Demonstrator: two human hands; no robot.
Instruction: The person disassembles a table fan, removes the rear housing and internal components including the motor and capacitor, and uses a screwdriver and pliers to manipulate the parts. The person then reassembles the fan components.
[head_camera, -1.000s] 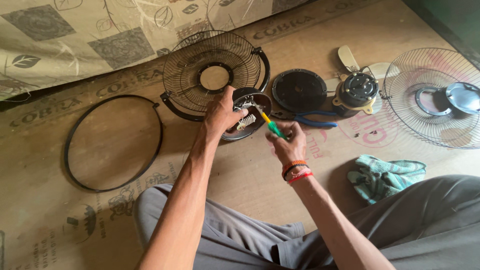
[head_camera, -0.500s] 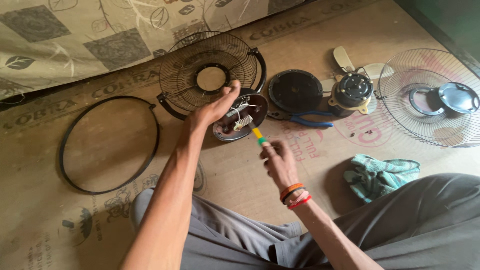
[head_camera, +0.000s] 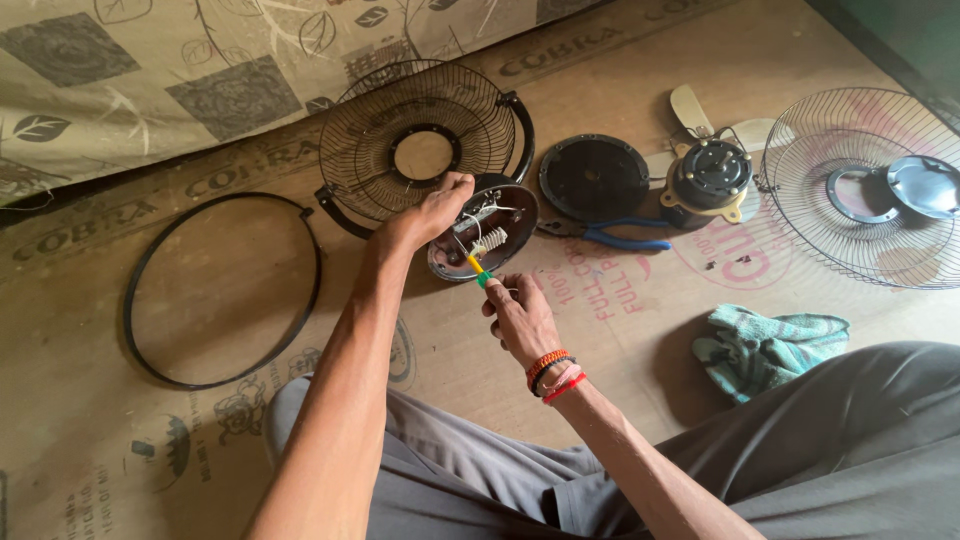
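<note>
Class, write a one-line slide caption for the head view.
Left hand steadies fan motor housing; right hand holds screwdriver.

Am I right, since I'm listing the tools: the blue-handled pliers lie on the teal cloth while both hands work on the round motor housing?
Not quite. The head view shows the blue-handled pliers on the cardboard, apart from the teal cloth; both hands work on the round motor housing.

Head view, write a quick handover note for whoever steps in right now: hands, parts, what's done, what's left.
Left hand grips the rim of the round motor housing, tilting it up off the cardboard floor.
Right hand holds a yellow-green screwdriver, tip at the housing's wiring.
Done: fan is apart. Rear grille, loose ring, black cover, motor and front grille lie spread out.
Blue pliers and a green rag are within reach.
Left: work inside the housing; nothing is reassembled.
</note>
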